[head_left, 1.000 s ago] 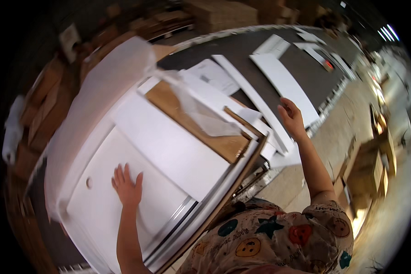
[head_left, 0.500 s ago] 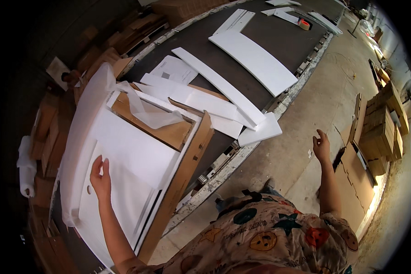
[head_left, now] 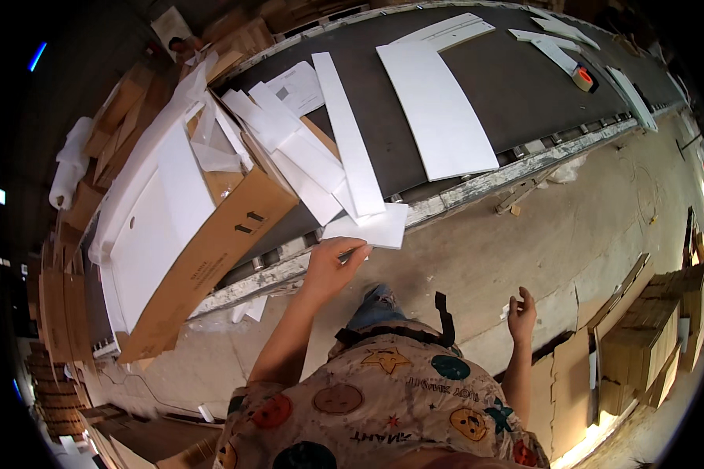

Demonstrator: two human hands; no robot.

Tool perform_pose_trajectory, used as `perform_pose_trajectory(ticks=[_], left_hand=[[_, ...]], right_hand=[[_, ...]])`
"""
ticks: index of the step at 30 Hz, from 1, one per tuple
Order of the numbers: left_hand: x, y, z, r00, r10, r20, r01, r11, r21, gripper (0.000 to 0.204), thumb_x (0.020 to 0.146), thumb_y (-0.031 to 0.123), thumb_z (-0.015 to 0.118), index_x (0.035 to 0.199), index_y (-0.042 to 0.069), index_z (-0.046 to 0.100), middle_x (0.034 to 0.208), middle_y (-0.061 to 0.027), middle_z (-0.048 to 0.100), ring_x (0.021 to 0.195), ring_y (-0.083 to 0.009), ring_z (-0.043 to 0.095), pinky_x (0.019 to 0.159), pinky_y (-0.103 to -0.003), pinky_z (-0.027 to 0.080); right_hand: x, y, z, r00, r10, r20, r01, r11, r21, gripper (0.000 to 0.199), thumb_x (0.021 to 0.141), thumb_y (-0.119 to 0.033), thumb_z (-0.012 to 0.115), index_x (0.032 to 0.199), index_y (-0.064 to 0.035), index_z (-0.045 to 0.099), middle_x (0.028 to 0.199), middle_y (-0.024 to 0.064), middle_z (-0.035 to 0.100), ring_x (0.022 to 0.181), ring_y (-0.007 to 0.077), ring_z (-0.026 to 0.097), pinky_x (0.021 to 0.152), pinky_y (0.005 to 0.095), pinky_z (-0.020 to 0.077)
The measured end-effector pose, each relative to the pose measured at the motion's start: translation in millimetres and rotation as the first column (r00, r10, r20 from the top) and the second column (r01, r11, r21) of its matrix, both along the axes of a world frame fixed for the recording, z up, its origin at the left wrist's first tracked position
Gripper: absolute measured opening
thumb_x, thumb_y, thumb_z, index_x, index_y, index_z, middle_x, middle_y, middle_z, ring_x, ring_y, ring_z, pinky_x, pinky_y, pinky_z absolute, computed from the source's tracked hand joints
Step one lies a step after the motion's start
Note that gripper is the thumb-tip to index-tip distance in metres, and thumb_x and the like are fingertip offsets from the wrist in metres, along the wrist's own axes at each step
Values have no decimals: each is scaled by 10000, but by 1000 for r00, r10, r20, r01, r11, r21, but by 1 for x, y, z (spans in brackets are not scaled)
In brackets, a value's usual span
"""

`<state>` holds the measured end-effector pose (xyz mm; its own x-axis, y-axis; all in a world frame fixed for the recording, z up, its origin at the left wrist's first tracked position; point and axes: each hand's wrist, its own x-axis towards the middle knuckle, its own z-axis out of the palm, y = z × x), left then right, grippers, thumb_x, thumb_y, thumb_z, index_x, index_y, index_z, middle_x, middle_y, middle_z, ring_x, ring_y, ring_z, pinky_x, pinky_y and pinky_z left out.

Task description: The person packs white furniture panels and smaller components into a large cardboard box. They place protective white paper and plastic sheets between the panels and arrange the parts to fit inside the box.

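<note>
Left hand [head_left: 330, 266] reaches up to the small white foam sheet [head_left: 371, 227] overhanging the conveyor edge; fingertips touch its lower border, fingers loosely extended, no closed grasp visible. Right hand [head_left: 522, 314] hangs free over the concrete floor [head_left: 524, 227], fingers half curled, holding nothing. At 10 o'clock from the left hand, an open cardboard carton [head_left: 211, 250] lies tilted on the dark conveyor belt [head_left: 516, 86] with a white panel [head_left: 152, 227] inside. At 12 o'clock, long white foam strips [head_left: 348, 133] overlap; at 1 o'clock, a large white board [head_left: 438, 109]. Tape roll [head_left: 583, 78] far at 1 o'clock.
</note>
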<state>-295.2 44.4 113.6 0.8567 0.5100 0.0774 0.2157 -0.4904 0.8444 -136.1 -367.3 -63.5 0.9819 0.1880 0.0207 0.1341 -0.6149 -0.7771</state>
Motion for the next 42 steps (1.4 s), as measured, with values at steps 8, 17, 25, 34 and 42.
perform_pose_trajectory(ticks=[8, 17, 25, 34, 42], left_hand=[[147, 5, -11, 992, 65, -105, -60, 997, 52, 217, 821, 233, 689, 935, 49, 695, 892, -86, 682, 795, -189, 626, 645, -287, 469], [386, 17, -82, 936, 259, -240, -157, 914, 375, 846, 712, 584, 676, 1357, 107, 408, 1463, -258, 164, 1342, -464, 147, 1020, -632, 180], [519, -7, -83, 900, 344, -268, -149, 820, 553, 896, 638, 637, 695, 1351, 157, 442, 1503, -214, 70, 1389, -415, -26, 1045, -655, 34], [482, -5, -114, 527, 714, -461, -431, 692, 580, 720, 788, 322, 606, 1426, 205, 294, 1481, -255, 128, 1348, -482, 127, 998, -705, 138], [499, -1, -114, 561, 814, -153, -551, 505, 665, 608, 729, 193, 676, 1289, 85, 464, 1355, -291, 354, 1265, -448, 331, 1011, -552, 308]], right_hand=[[92, -2, -11, 995, 1, -96, 4, 998, 56, 326, 844, -84, 619, 1158, -14, 567, 1073, 161, 614, 769, 193, 634, 638, 301, 520], [235, -57, 35, 934, 233, -272, -305, 915, -263, 298, 784, -120, 657, 1064, -30, 607, 965, 190, 624, 714, 268, 658, 641, 362, 525], [389, -64, 42, 972, 191, -135, -220, 944, -246, 247, 801, -91, 638, 1034, -15, 610, 949, 183, 641, 713, 271, 660, 608, 336, 524], [634, 27, 68, 785, 617, 47, -608, 783, -127, 176, 831, -99, 627, 987, -17, 642, 838, 168, 654, 663, 257, 645, 582, 318, 505], [779, 200, 128, 538, 839, 78, -842, 540, 6, 201, 833, -105, 619, 1010, -13, 643, 905, 183, 648, 724, 302, 631, 630, 328, 510]])
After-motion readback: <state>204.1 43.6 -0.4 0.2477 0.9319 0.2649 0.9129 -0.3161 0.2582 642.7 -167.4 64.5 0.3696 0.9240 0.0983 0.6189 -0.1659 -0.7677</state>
